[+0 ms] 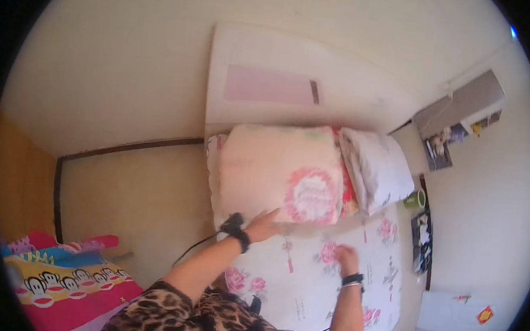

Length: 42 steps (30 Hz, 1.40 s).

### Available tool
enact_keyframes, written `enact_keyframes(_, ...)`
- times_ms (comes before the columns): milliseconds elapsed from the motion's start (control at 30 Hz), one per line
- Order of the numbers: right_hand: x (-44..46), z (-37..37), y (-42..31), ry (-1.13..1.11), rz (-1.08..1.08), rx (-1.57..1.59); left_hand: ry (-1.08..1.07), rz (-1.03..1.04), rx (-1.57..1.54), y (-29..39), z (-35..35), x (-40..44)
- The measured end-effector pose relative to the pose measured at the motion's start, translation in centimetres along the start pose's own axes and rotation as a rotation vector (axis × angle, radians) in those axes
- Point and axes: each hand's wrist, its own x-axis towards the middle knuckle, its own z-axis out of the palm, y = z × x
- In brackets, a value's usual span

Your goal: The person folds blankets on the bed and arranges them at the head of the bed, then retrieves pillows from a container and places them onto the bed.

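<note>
At the near edge of the folded blanket (259, 159), holding out the left hand (264, 225) with fingers almost straight and close together, pointing forward and a little to the right. Seeing nothing gripped by it; because of blur, cannot tell if touching the soft cloth or only just over it. On the near side of the blanket, toward its right end and apart from it, having the right hand (348, 260) above the flowered sheet (304, 281), with fingers seemingly bent. Cannot tell how far open, with the palm hidden; showing nothing in its hold. Of the two, clearly nearer to the blanket with the left. From there, finding the blanket directly ahead, toward the headboard (264, 57); from the right hand, finding it forward and to the left. Seemingly wider from left to right than from front to back, so with long axis along the headboard, though not to be judged surely from so slanted a view. Bearing a pink wreath (311, 195) at its near right part. Just beside the blanket on the right, noticing a strip of red cloth (349, 191), and after it a pale pillow (384, 172)
</note>
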Motion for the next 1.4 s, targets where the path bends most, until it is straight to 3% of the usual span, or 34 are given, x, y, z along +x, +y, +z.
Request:
enact_keyframes(67,-5.7,2.2,5.2,-0.132,0.12,0.056,-0.151,-0.13,-0.164,-2.7,-0.2,-5.2)
enact_keyframes(200,-15.9,2.6,14.5,-0.226,0.463,0.078,-0.146,-0.45,-0.164,-13.6,2.4,-11.9)
enact_keyframes(267,-19.5,2.1,17.2,-0.198,0.604,0.089,-0.193,-0.719,-0.283,-7.4,-2.1,-13.5)
enact_keyframes(333,-21.8,1.6,19.3,-0.167,0.641,0.078,-0.098,-0.722,-0.042,-14.1,-1.9,-15.1)
enact_keyframes(400,-21.5,0.7,21.0,-0.062,0.652,0.266,-0.101,-0.837,-0.305,-16.2,-4.0,-14.9)
enact_keyframes(433,-21.1,0.4,21.2,-0.028,0.6,0.263,-0.106,-0.838,-0.293,-15.8,-4.3,-14.2)
enact_keyframes(500,-19.5,0.1,21.8,0.085,0.568,0.267,0.139,-0.847,-0.525,-14.6,-5.5,-12.7)
enact_keyframes(533,-18.7,0.2,21.6,0.131,0.551,0.266,0.132,-0.855,-0.518,-14.4,-5.9,-11.6)
enact_keyframes(600,-16.8,0.8,19.8,0.14,0.55,0.294,0.336,-0.833,-0.633,-14.5,-6.3,-9.5)
enact_keyframes(700,-11.7,2.8,16.4,0.171,0.489,0.301,0.353,-0.862,-0.582,-13.6,-7.6,-4.8)
enact_keyframes(800,-5.6,5.2,15.3,0.242,0.433,0.283,0.377,-0.75,-0.722,-19.4,-8.0,0.2)
enact_keyframes(867,0.9,7.4,15.5,0.28,0.399,0.28,0.447,-0.877,-0.761,-19.6,-9.6,4.3)
enact_keyframes(933,5.3,9.5,18.4,0.232,0.365,0.418,0.317,-0.825,-0.662,-25.2,-11.2,7.2)
enact_keyframes(1000,9.9,11.7,22.0,0.262,0.418,0.387,0.309,-0.533,-0.982,-23.2,-12.3,11.5)
enact_keyframes(1033,11.9,13.0,22.6,0.321,0.48,0.422,0.311,-0.488,-1.033,-23.0,-12.6,13.1)
enact_keyframes(1133,16.3,16.4,25.0,0.478,0.551,0.492,0.321,-0.573,-0.958,-24.4,-10.1,15.6)
enact_keyframes(1200,18.5,18.5,24.4,0.486,0.322,0.976,0.328,-0.648,-0.92,-24.7,-7.8,15.4)
enact_keyframes(1233,19.6,19.4,24.7,0.485,0.311,1.043,0.33,-0.674,-0.911,-24.5,-6.9,15.0)
enact_keyframes(1400,22.8,22.5,25.8,0.512,0.344,1.134,0.326,-0.774,-0.919,-23.1,-4.9,11.8)
